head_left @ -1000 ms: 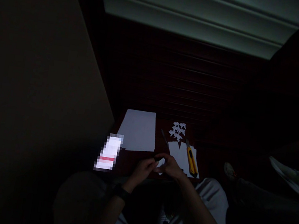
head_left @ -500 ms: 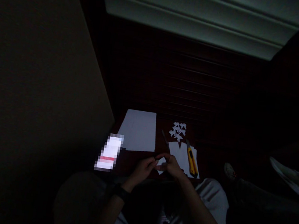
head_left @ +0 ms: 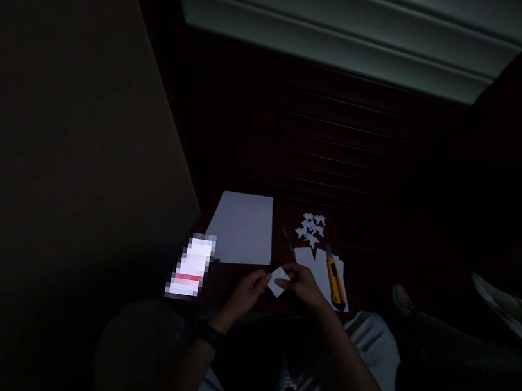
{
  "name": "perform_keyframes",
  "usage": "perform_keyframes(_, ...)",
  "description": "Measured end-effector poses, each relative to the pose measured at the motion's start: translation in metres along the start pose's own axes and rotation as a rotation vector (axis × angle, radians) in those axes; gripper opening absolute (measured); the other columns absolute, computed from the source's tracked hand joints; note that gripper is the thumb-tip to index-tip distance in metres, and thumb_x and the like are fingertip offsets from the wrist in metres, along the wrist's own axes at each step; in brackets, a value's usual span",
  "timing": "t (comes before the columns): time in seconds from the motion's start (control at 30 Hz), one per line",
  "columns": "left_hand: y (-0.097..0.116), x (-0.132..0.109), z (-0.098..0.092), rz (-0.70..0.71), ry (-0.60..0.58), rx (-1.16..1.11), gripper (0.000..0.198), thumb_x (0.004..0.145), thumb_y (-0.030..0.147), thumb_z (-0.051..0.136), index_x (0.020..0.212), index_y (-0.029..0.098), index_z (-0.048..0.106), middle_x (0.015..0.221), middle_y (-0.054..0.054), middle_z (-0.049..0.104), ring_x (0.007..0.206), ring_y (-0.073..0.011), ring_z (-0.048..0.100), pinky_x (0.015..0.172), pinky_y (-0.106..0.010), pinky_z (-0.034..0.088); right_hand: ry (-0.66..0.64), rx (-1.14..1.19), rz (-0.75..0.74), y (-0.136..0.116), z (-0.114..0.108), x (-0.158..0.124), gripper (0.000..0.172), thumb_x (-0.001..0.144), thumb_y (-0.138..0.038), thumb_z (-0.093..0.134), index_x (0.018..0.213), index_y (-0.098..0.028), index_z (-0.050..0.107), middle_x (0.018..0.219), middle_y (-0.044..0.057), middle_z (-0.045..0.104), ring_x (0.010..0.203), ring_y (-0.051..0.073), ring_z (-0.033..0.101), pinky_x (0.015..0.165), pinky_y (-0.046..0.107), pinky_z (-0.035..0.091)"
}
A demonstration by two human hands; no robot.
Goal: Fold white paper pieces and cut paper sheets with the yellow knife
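Between my two hands is a small white piece of paper [head_left: 278,283], turned like a diamond with crease lines on it. My left hand [head_left: 250,290] pinches its left corner between thumb and fingers. At the right side, my right hand [head_left: 303,285] grips it, the thumb lying across the paper's face. Just beyond the right hand lie white paper sheets [head_left: 316,265] with a notch in the top edge. On them rests a yellow utility knife [head_left: 336,282]. Several small folded white paper pieces [head_left: 311,227] form a cluster farther back.
A stack of white paper [head_left: 243,228] lies at the back left of the dark table [head_left: 224,281]. A bright, pixelated phone-like screen [head_left: 191,266] is at the left edge. A slim dark tool [head_left: 288,241] lies mid-table. Another person's shoe [head_left: 509,311] shows at right.
My fingers have drawn apart a little, and more of the small paper's face now shows. Both hands keep hold of it; the things on the table have stayed put.
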State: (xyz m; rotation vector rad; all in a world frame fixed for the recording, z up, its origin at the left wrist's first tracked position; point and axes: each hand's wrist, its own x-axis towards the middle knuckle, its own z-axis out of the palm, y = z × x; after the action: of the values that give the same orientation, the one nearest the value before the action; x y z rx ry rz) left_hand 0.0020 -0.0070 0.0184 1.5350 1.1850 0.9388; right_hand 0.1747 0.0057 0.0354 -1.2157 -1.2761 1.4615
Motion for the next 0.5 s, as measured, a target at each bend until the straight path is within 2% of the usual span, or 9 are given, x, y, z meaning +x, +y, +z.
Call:
perform_keyframes(0.2, 0.001, -0.004, 0.006, -0.056, 0.085, -0.023, 0.042, 0.082, 0.053, 0.036, 0.072, 0.017, 0.054, 0.059, 0.002, 0.051, 0.055, -0.0114, 0.046, 0.053, -0.022, 0.035, 0.054, 0.045, 0.011, 0.009, 0.003, -0.001, 0.040, 0.056, -0.030, 0.075, 0.090, -0.015, 0.060, 0.059, -0.004, 0.056, 0.050, 0.009, 0.049, 0.050, 0.021, 0.039)
perform_keyframes(0.3, 0.003, -0.006, 0.006, -0.046, 0.076, -0.009, 0.041, 0.082, 0.053, 0.037, 0.074, 0.016, 0.056, 0.059, 0.002, 0.052, 0.056, -0.0120, 0.048, 0.053, -0.022, 0.035, 0.060, 0.053, 0.006, 0.011, 0.006, -0.003, 0.039, 0.056, -0.030, 0.074, 0.089, -0.015, 0.060, 0.059, -0.004, 0.056, 0.050, 0.009, 0.049, 0.050, 0.021, 0.039)
perform_keyframes(0.5, -0.003, -0.005, 0.006, 0.000, 0.051, 0.034, 0.042, 0.079, 0.053, 0.043, 0.064, 0.015, 0.054, 0.056, 0.002, 0.051, 0.055, -0.0112, 0.047, 0.051, -0.021, 0.034, 0.024, 0.033, -0.010, 0.010, 0.011, -0.005, 0.036, 0.056, -0.033, 0.073, 0.085, -0.014, 0.061, 0.060, -0.003, 0.059, 0.050, 0.010, 0.050, 0.051, 0.022, 0.040)
